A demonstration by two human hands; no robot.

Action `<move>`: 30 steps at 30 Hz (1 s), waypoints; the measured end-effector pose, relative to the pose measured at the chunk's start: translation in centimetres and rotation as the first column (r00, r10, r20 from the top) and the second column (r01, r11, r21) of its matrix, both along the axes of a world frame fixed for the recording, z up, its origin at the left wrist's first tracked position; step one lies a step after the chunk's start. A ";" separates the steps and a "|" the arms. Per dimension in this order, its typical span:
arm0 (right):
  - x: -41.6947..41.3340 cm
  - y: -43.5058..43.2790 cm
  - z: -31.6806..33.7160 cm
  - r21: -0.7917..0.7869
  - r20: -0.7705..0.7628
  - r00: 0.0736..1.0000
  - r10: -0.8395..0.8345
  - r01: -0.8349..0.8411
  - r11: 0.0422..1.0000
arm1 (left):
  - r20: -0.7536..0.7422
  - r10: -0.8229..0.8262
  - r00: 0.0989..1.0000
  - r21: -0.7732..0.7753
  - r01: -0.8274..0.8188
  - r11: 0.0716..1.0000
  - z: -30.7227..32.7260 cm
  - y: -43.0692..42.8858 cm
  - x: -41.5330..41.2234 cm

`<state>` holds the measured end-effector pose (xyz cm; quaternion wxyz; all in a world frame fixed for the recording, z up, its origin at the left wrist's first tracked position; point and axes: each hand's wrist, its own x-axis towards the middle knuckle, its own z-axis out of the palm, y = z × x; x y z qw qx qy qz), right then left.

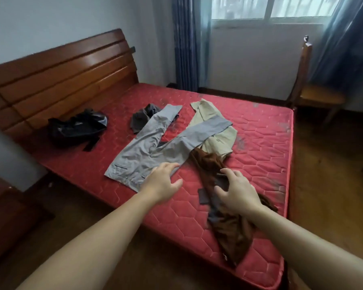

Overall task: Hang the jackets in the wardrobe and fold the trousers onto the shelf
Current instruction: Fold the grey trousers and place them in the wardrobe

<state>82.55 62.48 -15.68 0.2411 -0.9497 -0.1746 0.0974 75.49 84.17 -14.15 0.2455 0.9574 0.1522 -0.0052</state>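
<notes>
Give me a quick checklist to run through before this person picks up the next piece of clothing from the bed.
1. Left hand free: ok, fingers spread, holding nothing, at the waist of the grey trousers.
2. Right hand free: ok, open over the brown garment, nothing gripped.
3. Grey trousers clear to fold: not ok, legs splayed, one leg lies across the beige garment.
4. Brown garment separate: not ok, its far end overlaps the beige garment.
5. Black jacket apart from the pile: ok, alone near the headboard.
6. Wardrobe and shelf ready: cannot tell, neither is in view.
</notes>
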 end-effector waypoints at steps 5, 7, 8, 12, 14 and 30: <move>2.2 -6.9 -3.2 -0.010 -0.116 0.980 -0.159 0.159 0.987 | -0.094 -0.099 0.991 -0.010 0.098 0.995 -3.7 -5.7 3.2; 2.8 -8.2 -4.3 -0.012 -0.151 0.969 -0.194 0.194 0.981 | -0.123 -0.119 0.985 -0.022 0.117 0.993 -4.8 -6.7 4.2; 3.0 -8.5 -4.7 -0.014 -0.165 0.965 -0.205 0.206 0.979 | -0.133 -0.122 0.983 -0.029 0.119 0.992 -5.2 -6.9 4.7; 4.0 -8.5 -6.1 -0.022 -0.200 0.951 -0.234 0.235 0.972 | -0.159 -0.144 0.977 -0.027 0.142 0.990 -6.7 -6.5 6.5; 4.5 -7.8 -6.6 -0.035 -0.211 0.946 -0.246 0.244 0.969 | -0.172 -0.155 0.973 -0.031 0.152 0.988 -7.3 -5.7 7.3; 9.7 18.6 -8.9 -0.045 -0.201 0.962 -0.185 0.180 0.983 | -0.266 -0.073 0.961 -0.043 0.064 0.997 -11.3 20.1 12.4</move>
